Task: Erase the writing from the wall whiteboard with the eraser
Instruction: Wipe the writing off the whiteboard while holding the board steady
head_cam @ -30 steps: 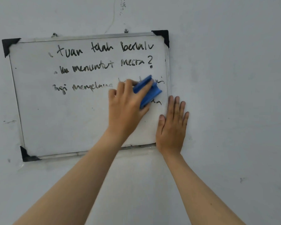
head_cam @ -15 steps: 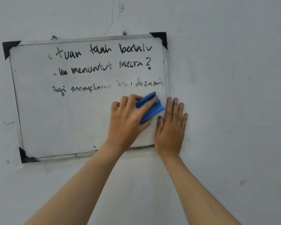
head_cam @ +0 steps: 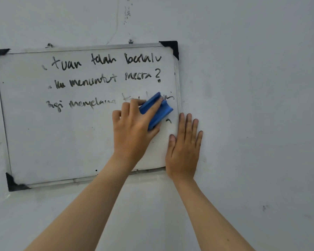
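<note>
On the white, metal-framed wall whiteboard (head_cam: 62,138) with black plastic corner caps, black marker writing (head_cam: 105,69) fills the upper half; the top line reads "tuan telah berlalu"; the second reads "ku menuntut mesra ?"; the third begins with a smeared word I cannot read for sure, then something like "menjelang", and its right end is partly covered by the eraser and partly faded, so I cannot read it; a small black curl of ink (head_cam: 168,120) sits just below the eraser, near the board's right edge.

My left hand (head_cam: 132,131) is closed in a grip on the blue plastic block eraser (head_cam: 157,110); the fingers lie along its upper side and the thumb presses from below; the eraser is tilted, its upper end toward the third line, and it sits against the board surface close to the right frame, over the end of that third line.

My right hand (head_cam: 184,147) is open and flat, fingers together and pointing up; it straddles the board's lower right edge, the thumb side on the board and the outer fingers on the pale grey painted wall (head_cam: 252,105); it holds nothing.
</note>
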